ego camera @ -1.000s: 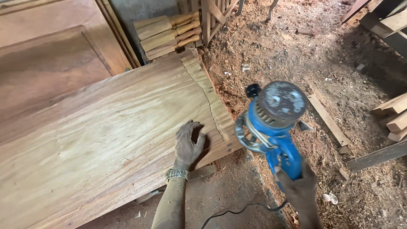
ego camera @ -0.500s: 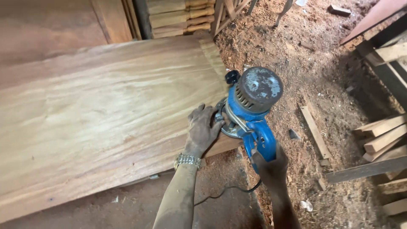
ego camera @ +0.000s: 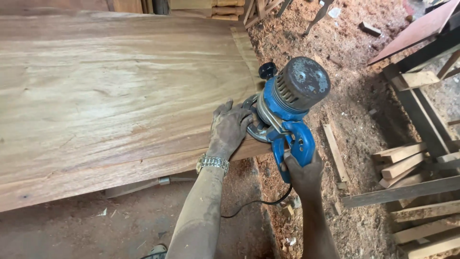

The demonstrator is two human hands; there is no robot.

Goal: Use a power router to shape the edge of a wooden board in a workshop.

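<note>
We have the blue router [ego camera: 286, 112] sitting on the right-hand end of the wide wooden panel [ego camera: 110, 91], close to its near right corner, with its round base on the wood and its grey motor cap tipped a little toward us. Our right hand [ego camera: 303, 173] is closed around the blue rear handle, which overhangs the panel's end edge and points back toward our body. Our left hand [ego camera: 230, 128] lies flat on the panel just left of the base, fingers spread and curled against the base rim, with a metal watch [ego camera: 212, 163] at the wrist. So the tool lies directly ahead of both hands, held between them; the left is on the board side, the right on the open side. The panel's long axis runs off to the left, its grain following that line, and its end edge runs away from us past the router's black knob [ego camera: 267, 70]. A black cord [ego camera: 254, 204] drops from the handle and loops below the near edge, between our forearms. To the right, well apart from the panel, the floor is thick with sawdust [ego camera: 354, 96], a loose wood strip [ego camera: 335, 153] and stacked offcuts [ego camera: 407, 158]. Nothing rests on the panel ahead of the base.
</note>
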